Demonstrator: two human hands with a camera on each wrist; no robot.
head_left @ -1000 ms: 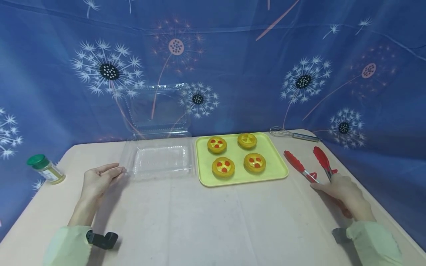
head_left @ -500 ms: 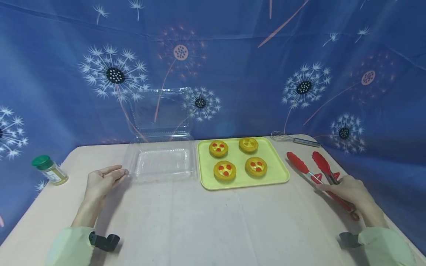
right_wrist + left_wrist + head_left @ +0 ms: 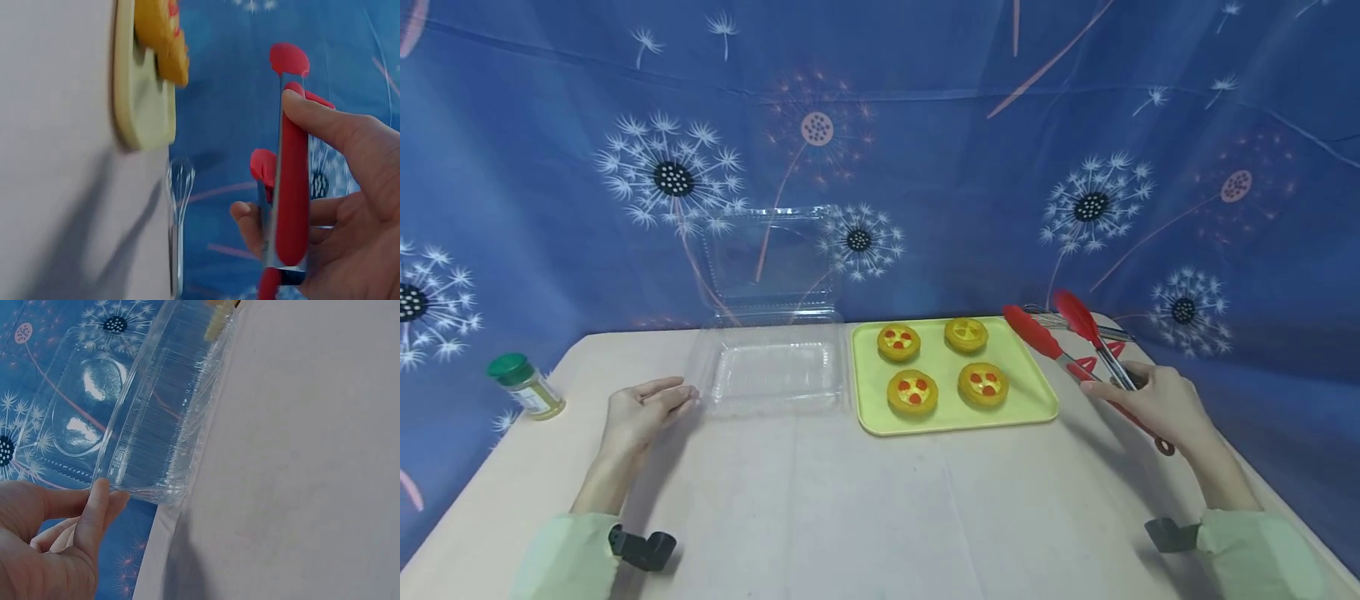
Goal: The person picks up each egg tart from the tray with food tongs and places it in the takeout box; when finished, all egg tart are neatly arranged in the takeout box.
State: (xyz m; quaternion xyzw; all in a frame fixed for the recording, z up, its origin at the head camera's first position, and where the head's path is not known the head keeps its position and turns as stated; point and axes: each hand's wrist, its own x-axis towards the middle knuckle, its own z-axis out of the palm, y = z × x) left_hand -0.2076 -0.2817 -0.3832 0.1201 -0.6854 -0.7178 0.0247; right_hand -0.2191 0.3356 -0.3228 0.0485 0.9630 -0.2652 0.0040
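Note:
My left hand (image 3: 643,421) pinches the near left corner of a clear plastic clamshell container (image 3: 772,373), its hinged lid raised against the cloth behind. In the left wrist view, thumb and fingers (image 3: 94,515) meet at the rim of the container (image 3: 147,434). My right hand (image 3: 1167,407) grips red and silver tongs (image 3: 1036,333) by their handles, thumb on one arm and fingers on the other. The tongs' red heads are spread apart, above the table near the right end of a yellow tray (image 3: 940,358). Several tarts lie on that tray, including one red-dotted tart (image 3: 912,392).
A whisk (image 3: 177,231) lies at the back right, partly behind the tongs in the head view. At the far left stands a green-capped shaker jar (image 3: 527,386). Blue dandelion-print cloth (image 3: 925,167) hangs behind the table.
My right hand has lifted the tongs off the table and brought their heads back and left toward the tray. My left hand stays at the container's corner. The head view has shifted slightly.

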